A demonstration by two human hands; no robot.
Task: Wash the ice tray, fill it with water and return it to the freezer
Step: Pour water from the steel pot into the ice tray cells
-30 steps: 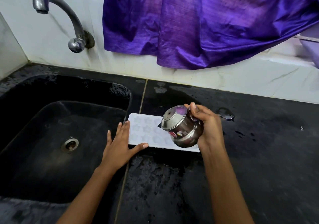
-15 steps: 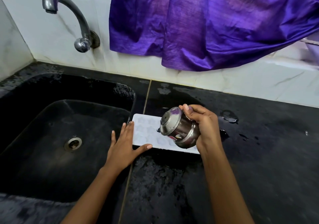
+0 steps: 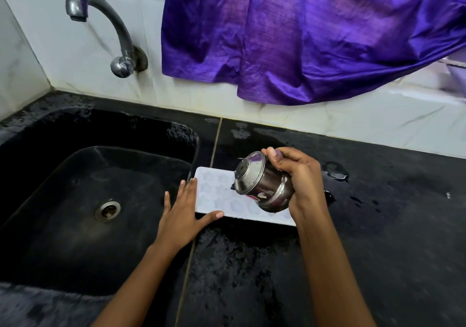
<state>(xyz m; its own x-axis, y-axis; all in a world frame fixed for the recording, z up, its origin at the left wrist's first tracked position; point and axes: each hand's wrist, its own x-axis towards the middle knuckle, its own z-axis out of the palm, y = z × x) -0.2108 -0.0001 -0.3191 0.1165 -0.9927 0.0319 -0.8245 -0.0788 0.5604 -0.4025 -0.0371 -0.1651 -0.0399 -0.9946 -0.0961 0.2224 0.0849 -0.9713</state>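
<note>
1. The tray (image 3: 214, 196) lay on the worktop (image 3: 390, 228) beside the sink (image 3: 121, 135)
2. Your left hand (image 3: 183, 217) lay flat against its left end, fingers straight
3. Your right hand (image 3: 301, 180) gripped a steel pot (image 3: 262, 189) tilted over the tray

Both arms are showing bare: the left forearm (image 3: 141, 276) and the right forearm (image 3: 327, 263) are running uncovered from the bottom edge up to the wrists. The left hand (image 3: 180, 215) and the right hand (image 3: 302, 178) are likewise showing bare, with short, rounded nails catching light on the thumbs. A wet sheen is glinting near the right thumb.
</note>
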